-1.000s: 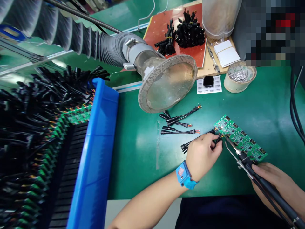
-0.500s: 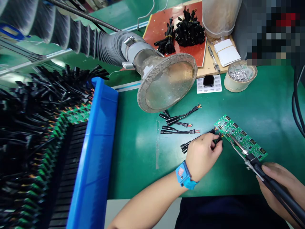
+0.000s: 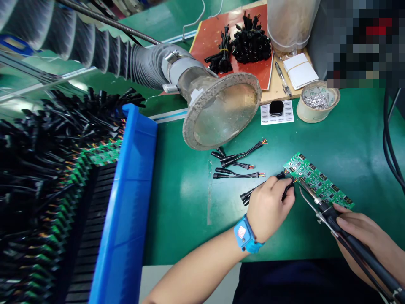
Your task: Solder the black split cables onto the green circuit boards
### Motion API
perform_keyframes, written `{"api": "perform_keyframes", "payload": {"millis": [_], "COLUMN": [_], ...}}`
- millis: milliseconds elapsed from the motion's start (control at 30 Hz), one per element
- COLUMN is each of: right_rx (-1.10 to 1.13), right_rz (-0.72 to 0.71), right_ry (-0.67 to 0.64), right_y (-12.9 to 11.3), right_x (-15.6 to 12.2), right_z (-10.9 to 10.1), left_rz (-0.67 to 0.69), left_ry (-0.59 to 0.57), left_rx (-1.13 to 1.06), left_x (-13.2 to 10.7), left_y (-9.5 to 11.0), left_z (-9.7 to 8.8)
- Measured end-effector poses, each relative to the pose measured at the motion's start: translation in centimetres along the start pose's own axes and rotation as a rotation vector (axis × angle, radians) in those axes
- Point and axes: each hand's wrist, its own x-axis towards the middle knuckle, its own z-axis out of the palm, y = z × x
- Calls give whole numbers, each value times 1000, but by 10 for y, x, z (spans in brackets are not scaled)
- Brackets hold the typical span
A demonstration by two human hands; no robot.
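My left hand [image 3: 269,209] grips a black wire harness [image 3: 257,188] and holds its stripped end at the left end of a green circuit board [image 3: 318,179]. The board lies on the mat and carries several small digit displays. My right hand [image 3: 360,236] holds a black-handled soldering iron [image 3: 351,240], and its metal tip is at the board's left end, close to the wire ends. Fingers hide the exact joint. Several loose harnesses [image 3: 237,174] lie on the mat to the left of the board.
A blue plastic crate [image 3: 123,202] full of boards and cables stands at left. A dusty fume extractor hood [image 3: 221,110] hangs above the green mat [image 3: 190,202]. Behind are bundled connectors on a red board [image 3: 232,42] and a roll holding metal scraps [image 3: 316,103].
My right hand has moved up and left, bringing the iron tip back toward the wire ends. My left hand has stayed almost still on the harness.
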Motion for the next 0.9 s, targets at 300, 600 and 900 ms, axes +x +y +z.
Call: {"api": "perform_keyframes", "payload": {"millis": [300, 600, 900], "right_rx": [-32, -52, -18], "right_rz": [16, 15, 32], "right_ry": [-5, 21, -19], "right_y": [0, -4, -1], "right_x": [-1, 1, -1], "right_z": [2, 5, -3], "left_rz": [47, 82, 51], "left_ry": [19, 3, -19], "left_rx": [36, 98, 83], "left_x": [-1, -2, 0], "left_y": [0, -1, 1], "left_z": [2, 4, 2]}}
